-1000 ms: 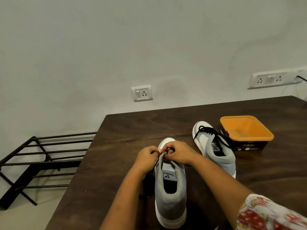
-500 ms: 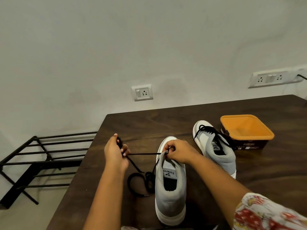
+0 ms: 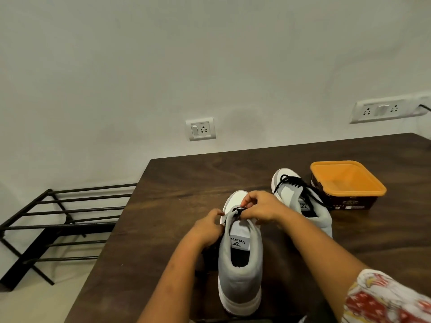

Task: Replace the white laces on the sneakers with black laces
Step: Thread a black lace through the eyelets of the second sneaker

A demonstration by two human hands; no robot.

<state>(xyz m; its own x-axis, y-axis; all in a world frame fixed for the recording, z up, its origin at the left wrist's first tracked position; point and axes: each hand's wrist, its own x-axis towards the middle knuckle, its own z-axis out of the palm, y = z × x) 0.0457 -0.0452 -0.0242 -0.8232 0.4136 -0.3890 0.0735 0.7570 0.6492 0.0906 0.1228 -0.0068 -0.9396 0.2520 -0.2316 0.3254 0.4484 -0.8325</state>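
Observation:
A grey and white sneaker (image 3: 240,271) stands on the dark wooden table (image 3: 177,183), heel toward me. My left hand (image 3: 205,228) grips its left upper edge near the tongue. My right hand (image 3: 258,206) pinches a black lace (image 3: 238,209) at the eyelets over the toe end. More black lace lies bunched beside the shoe, mostly hidden by my left wrist. A second grey sneaker (image 3: 303,201) with black laces threaded sits to the right.
An orange-lidded brown box (image 3: 347,185) stands right of the second sneaker. A black metal rack (image 3: 58,224) is on the floor left of the table. Wall sockets (image 3: 201,128) are behind the table.
My left hand, which had pulled the black lace out to the left, has come back to the sneaker's left edge. My right hand stayed at the eyelets.

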